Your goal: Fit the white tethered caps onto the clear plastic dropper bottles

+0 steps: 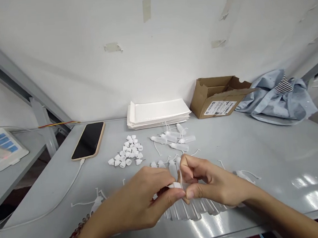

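Observation:
My left hand (143,197) is closed around a small plastic squeeze bottle, mostly hidden in the fingers; its white cap (176,185) shows at the fingertips. A thin white strap (180,177) rises from beside the cap to my right hand (208,184), whose fingers are pinched on it. Below and behind both hands lies a row of clear squeeze bottles (193,208), partly covered by them. Farther back are several loose bottles (180,146) with thin straps. Left of those is a pile of small white caps (128,150), some with metal needle tips.
A phone (88,141) on a charging cable (63,196) lies at the left. White padded envelopes (158,113) are stacked against the wall. An opened cardboard box (220,97) and crumpled light-blue cloth (278,96) sit at the back right. Glare marks the grey table (283,153).

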A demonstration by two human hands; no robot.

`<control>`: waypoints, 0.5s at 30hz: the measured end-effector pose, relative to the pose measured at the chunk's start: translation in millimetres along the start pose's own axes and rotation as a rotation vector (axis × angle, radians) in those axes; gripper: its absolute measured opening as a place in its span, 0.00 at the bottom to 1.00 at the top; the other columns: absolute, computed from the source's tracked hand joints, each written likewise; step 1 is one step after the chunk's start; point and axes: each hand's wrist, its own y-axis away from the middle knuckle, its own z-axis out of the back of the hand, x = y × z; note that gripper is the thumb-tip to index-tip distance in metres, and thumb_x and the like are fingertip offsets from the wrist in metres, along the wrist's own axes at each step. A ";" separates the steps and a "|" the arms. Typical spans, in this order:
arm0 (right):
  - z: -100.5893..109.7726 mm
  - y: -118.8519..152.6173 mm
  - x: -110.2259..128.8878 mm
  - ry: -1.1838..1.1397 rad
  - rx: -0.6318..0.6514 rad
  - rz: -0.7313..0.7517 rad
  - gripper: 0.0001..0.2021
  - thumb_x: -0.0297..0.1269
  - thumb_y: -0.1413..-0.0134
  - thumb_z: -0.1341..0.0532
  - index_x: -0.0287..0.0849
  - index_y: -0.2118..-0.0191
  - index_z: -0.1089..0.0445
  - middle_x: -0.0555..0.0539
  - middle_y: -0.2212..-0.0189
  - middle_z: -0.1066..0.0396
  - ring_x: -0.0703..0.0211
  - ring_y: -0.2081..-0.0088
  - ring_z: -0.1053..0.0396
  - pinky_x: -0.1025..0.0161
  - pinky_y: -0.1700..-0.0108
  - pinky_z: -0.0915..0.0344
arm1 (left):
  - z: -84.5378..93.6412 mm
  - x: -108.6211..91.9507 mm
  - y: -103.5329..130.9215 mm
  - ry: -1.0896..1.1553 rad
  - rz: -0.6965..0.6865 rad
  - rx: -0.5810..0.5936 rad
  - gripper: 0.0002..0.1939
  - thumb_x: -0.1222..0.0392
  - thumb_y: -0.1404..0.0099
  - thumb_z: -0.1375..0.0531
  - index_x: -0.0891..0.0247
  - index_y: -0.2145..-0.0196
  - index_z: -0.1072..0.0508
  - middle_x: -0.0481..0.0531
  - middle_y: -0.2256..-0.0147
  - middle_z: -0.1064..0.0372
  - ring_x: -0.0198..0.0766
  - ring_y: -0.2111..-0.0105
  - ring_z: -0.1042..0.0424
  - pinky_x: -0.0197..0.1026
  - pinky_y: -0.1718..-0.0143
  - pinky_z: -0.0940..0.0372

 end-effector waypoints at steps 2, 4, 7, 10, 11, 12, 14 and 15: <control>1.3 -1.5 -1.7 -0.089 0.058 0.012 0.16 0.35 0.43 0.38 0.45 0.69 0.50 0.55 0.75 0.35 0.67 0.71 0.37 0.66 0.67 0.44 | 0.3 -0.2 1.3 -0.024 -0.010 0.016 0.17 0.56 0.29 0.51 0.64 0.74 0.34 0.43 0.77 0.42 0.30 0.76 0.41 0.35 0.72 0.45; 2.4 -2.0 -0.6 -0.085 0.069 0.004 0.16 0.37 0.43 0.39 0.45 0.69 0.50 0.55 0.76 0.35 0.67 0.71 0.37 0.66 0.66 0.44 | 0.5 3.4 0.2 -0.047 -0.021 0.014 0.16 0.56 0.29 0.50 0.65 0.72 0.32 0.44 0.76 0.39 0.31 0.75 0.39 0.35 0.71 0.44; 8.9 -3.0 6.5 0.159 -0.051 -0.050 0.13 0.39 0.40 0.41 0.45 0.68 0.49 0.53 0.74 0.33 0.64 0.70 0.36 0.65 0.66 0.42 | 2.3 15.0 -4.6 -0.090 -0.011 -0.108 0.14 0.57 0.30 0.48 0.64 0.70 0.29 0.45 0.75 0.35 0.31 0.75 0.37 0.35 0.73 0.44; 25.4 -13.9 12.8 0.620 -0.267 -0.115 0.09 0.40 0.38 0.46 0.45 0.66 0.49 0.53 0.75 0.34 0.63 0.73 0.37 0.65 0.70 0.43 | 8.1 28.0 -7.8 -0.136 0.130 -0.385 0.10 0.56 0.32 0.46 0.63 0.62 0.27 0.46 0.73 0.30 0.32 0.74 0.33 0.34 0.71 0.41; 32.5 -20.9 13.5 0.783 -0.324 -0.152 0.08 0.40 0.38 0.47 0.45 0.65 0.49 0.54 0.76 0.35 0.62 0.74 0.38 0.65 0.71 0.43 | 10.6 31.2 -7.9 -0.145 0.179 -0.467 0.10 0.56 0.33 0.45 0.63 0.61 0.27 0.46 0.74 0.29 0.32 0.74 0.32 0.34 0.71 0.40; 39.7 -29.2 13.7 0.959 -0.381 -0.199 0.08 0.40 0.38 0.48 0.45 0.65 0.48 0.54 0.77 0.35 0.62 0.76 0.39 0.65 0.73 0.44 | 13.1 33.7 -7.7 -0.151 0.222 -0.535 0.10 0.56 0.33 0.45 0.63 0.62 0.27 0.46 0.74 0.29 0.33 0.75 0.32 0.34 0.72 0.39; 52.8 -46.9 13.7 1.047 -0.438 -0.218 0.06 0.37 0.39 0.46 0.44 0.63 0.47 0.51 0.76 0.34 0.60 0.75 0.39 0.64 0.73 0.46 | 17.3 36.6 -6.9 -0.155 0.279 -0.617 0.10 0.56 0.34 0.45 0.64 0.65 0.27 0.46 0.77 0.29 0.33 0.76 0.32 0.33 0.74 0.40; 57.9 -54.5 14.2 1.077 -0.451 -0.220 0.06 0.36 0.41 0.45 0.43 0.62 0.46 0.50 0.75 0.33 0.59 0.74 0.38 0.64 0.73 0.46 | 18.8 37.2 -6.5 -0.154 0.299 -0.637 0.11 0.55 0.34 0.45 0.64 0.67 0.27 0.46 0.77 0.29 0.33 0.77 0.32 0.33 0.76 0.40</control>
